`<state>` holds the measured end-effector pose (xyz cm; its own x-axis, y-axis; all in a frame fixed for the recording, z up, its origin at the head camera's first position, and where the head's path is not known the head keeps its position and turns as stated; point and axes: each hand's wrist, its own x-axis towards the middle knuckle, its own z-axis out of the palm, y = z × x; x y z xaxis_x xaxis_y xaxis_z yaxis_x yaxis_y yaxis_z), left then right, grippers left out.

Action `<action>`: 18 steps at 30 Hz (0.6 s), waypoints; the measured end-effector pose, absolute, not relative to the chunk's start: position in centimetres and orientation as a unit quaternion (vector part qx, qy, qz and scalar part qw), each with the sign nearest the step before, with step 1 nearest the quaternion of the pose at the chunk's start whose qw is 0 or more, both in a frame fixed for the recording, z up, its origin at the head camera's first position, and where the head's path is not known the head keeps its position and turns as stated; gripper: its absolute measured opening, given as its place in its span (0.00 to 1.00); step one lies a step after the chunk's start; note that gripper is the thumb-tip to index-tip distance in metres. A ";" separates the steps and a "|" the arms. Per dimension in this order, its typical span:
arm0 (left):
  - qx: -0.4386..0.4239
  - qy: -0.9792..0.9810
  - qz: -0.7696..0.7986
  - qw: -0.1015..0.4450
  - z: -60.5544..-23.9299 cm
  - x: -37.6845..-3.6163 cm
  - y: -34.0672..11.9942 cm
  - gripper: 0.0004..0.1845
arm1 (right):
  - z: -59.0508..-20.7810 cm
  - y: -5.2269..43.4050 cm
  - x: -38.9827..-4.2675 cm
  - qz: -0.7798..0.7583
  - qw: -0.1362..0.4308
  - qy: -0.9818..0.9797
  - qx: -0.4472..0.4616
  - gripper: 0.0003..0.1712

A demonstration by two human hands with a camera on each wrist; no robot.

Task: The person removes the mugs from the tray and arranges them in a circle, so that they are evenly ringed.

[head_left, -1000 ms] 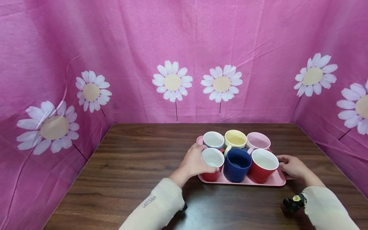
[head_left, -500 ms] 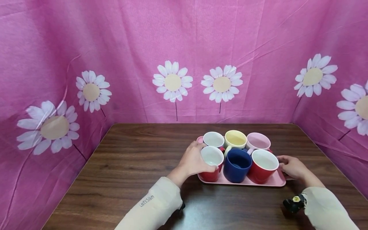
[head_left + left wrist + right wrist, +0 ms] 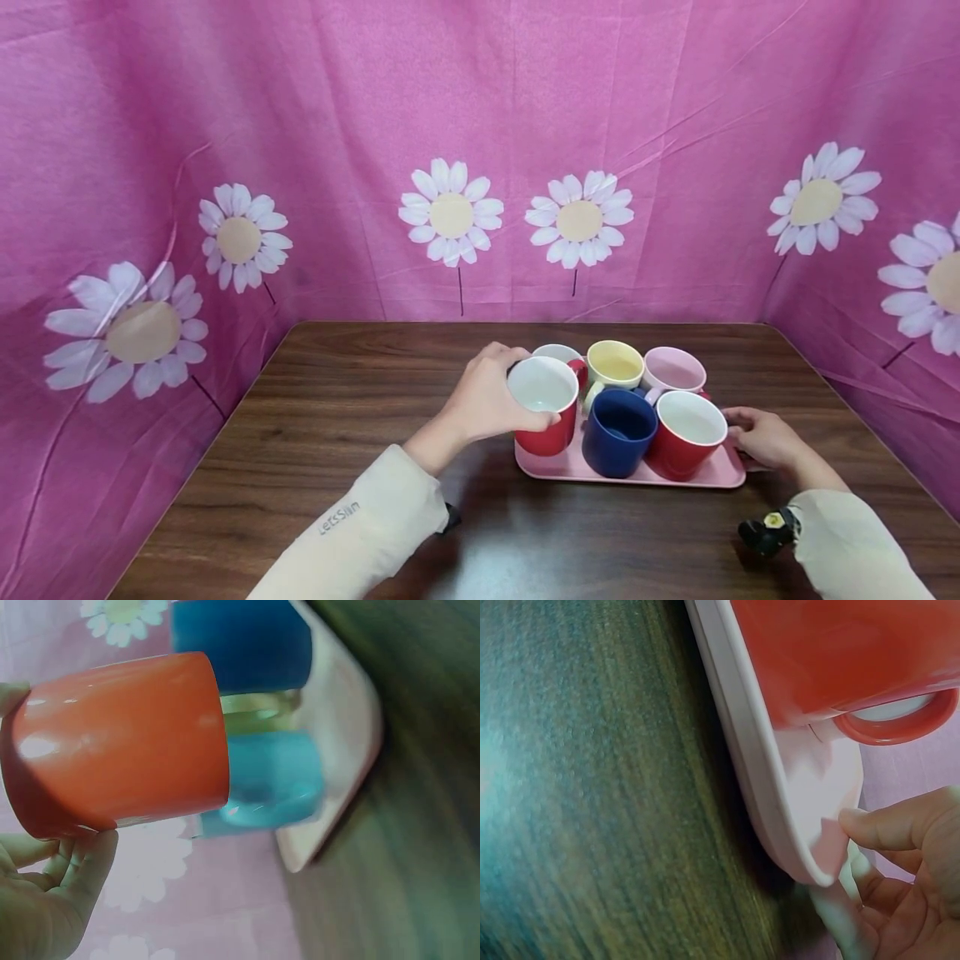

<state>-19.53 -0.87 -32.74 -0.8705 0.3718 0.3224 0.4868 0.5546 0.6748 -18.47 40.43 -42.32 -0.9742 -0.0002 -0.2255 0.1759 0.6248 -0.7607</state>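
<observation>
The step in hand was judged to be the removal of one mug from a loaded tray, with the tray steadied from the opposite end. The left hand [image 3: 487, 400] grasped the near-left red mug [image 3: 543, 392] around its body, thumb on the near side, and held it roughly upright above the left end of the pink tray [image 3: 718, 472] — base apart from the tray floor, handle on the side away from the palm. The right hand [image 3: 768, 437] pinched the tray's right end, thumb over the rim. The next move appeared to call for a level mug, a firm right-hand hold and clearance from the light-blue mug [image 3: 274, 780] just behind; contact there was the likeliest fault. The blue mug [image 3: 620, 442] and the second red mug [image 3: 678, 442] stood in the near row, the yellow mug [image 3: 615, 365] and the pink mug [image 3: 675, 369] in the far row. The tray lay on a dark wood-grain table [image 3: 360, 400], right of its middle. A magenta cloth [image 3: 337, 125] — creased and printed with white daisies [image 3: 450, 215] — enclosed the back and both sides.
</observation>
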 end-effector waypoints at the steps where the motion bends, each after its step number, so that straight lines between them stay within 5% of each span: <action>1: -0.245 -0.877 -0.405 0.077 -32.3 -19.5 -1.2 0.33 | -42.4 40.5 -18.5 -0.430 0.103 0.895 0.048 0.27; 10: -0.264 -0.862 -0.401 0.161 -29.2 -19.8 -4.7 0.31 | -42.6 40.8 -18.4 -0.431 0.106 0.895 0.050 0.27; 18: -0.217 -0.884 -0.372 0.183 -29.0 -21.0 -8.8 0.34 | -42.7 40.9 -18.3 -0.437 0.107 0.892 0.052 0.28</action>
<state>-20.99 -8.76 -29.00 -0.8383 0.2476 0.4858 0.5205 0.6287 0.5778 -18.27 40.93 -42.66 -0.9717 0.0004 -0.2361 0.1866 0.6134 -0.7674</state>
